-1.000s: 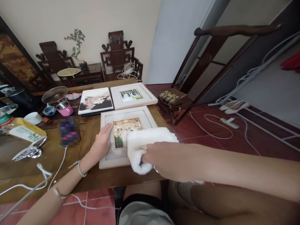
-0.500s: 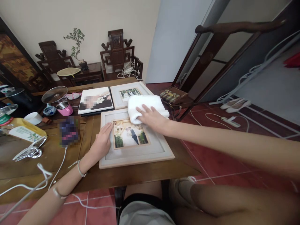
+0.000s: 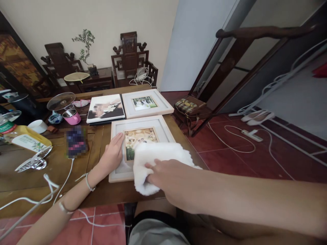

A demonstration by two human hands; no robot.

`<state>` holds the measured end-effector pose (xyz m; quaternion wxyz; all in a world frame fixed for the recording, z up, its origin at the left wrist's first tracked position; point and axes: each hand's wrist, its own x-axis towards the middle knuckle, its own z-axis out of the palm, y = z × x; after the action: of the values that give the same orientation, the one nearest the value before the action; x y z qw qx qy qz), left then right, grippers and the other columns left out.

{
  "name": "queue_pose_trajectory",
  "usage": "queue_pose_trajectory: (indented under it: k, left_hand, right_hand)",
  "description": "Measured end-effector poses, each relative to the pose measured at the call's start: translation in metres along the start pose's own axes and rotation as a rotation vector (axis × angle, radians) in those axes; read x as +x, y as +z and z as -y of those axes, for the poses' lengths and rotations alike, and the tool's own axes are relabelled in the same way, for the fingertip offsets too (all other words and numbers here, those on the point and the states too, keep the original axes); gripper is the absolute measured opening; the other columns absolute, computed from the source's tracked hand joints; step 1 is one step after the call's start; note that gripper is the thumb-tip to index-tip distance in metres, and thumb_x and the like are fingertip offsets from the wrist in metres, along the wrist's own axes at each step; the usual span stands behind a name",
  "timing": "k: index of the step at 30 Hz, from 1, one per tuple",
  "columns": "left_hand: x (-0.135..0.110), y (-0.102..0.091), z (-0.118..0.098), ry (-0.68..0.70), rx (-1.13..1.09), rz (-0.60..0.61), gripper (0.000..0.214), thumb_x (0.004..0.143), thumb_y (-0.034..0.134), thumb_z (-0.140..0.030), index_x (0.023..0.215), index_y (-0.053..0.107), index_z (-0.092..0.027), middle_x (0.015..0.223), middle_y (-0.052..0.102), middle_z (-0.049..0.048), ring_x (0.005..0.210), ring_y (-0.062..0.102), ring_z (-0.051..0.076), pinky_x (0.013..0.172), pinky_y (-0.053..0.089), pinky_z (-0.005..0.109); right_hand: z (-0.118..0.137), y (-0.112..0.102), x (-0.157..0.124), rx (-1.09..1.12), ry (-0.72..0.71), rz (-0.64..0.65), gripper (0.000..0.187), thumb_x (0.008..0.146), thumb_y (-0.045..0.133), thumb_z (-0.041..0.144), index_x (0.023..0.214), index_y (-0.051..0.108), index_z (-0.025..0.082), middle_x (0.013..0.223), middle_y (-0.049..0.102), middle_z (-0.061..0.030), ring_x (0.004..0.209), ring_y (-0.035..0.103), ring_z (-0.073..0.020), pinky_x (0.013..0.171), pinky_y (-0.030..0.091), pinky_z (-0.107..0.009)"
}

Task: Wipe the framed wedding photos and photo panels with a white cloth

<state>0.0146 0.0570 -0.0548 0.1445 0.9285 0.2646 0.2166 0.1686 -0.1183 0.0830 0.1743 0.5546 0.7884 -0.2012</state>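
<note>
A pale wooden picture frame (image 3: 163, 119) lies flat near the table's corner, with a wedding photo (image 3: 129, 149) inside its wide mat. My left hand (image 3: 113, 154) holds the frame's left edge, its fingers closed together over the border and the thumb out of sight. Bunched under my right hand (image 3: 163, 175) is a white fluffy towel (image 3: 163, 153), which this hand grips and presses on the frame's lower right part. The towel covers the lower right of the photo and hangs past the near edge of the frame. Some right fingers are sunk in its folds.
Behind lie a second framed photo (image 3: 163, 108) and a photo album (image 3: 107, 107). To the left are a pink mug (image 3: 73, 119), an oil bottle (image 3: 32, 139), a clear hair claw (image 3: 35, 161) and a white cable (image 3: 48, 183). A dark chair (image 3: 230, 58) holding a plaid bag (image 3: 187, 105) stands at right.
My right hand has moved the towel from the frame's upper right towards me, to its near edge. The second frame is now uncovered. My left hand stays in place.
</note>
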Motion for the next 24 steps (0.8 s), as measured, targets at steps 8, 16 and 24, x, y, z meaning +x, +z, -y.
queue_pose_trajectory:
  k: [8,16,24]
  left_hand:
    - [-0.001,0.003,0.004,0.031,-0.004,-0.010,0.055,0.089,0.033,-0.005,0.143,0.043,-0.011,0.148,0.044,0.0182,0.142,0.036,0.027,0.114,0.034,0.055]
    - [-0.001,0.003,0.006,0.030,-0.015,-0.011,0.055,0.088,0.033,-0.004,0.142,0.044,-0.010,0.148,0.045,0.0190,0.141,0.036,0.027,0.113,0.035,0.056]
    - [-0.003,0.002,0.006,0.014,-0.022,-0.012,0.057,0.088,0.033,-0.003,0.143,0.042,-0.011,0.149,0.044,0.0179,0.142,0.036,0.027,0.115,0.033,0.054]
  right_hand:
    - [-0.053,0.025,0.046,-0.226,0.146,-0.286,0.055,0.076,0.053,-0.002,0.129,0.060,0.016,0.154,0.034,-0.0167,0.137,0.036,-0.0413,0.095,0.049,-0.051]
    - [-0.117,0.005,0.082,-0.363,0.210,-0.364,0.059,0.079,0.046,-0.006,0.132,0.058,0.016,0.158,0.026,-0.0126,0.142,0.023,-0.0417,0.103,0.039,-0.060]
    - [-0.046,0.003,0.039,-0.222,0.071,-0.144,0.046,0.078,0.050,-0.002,0.119,0.066,0.014,0.151,0.040,-0.0160,0.131,0.042,-0.0399,0.091,0.051,-0.050]
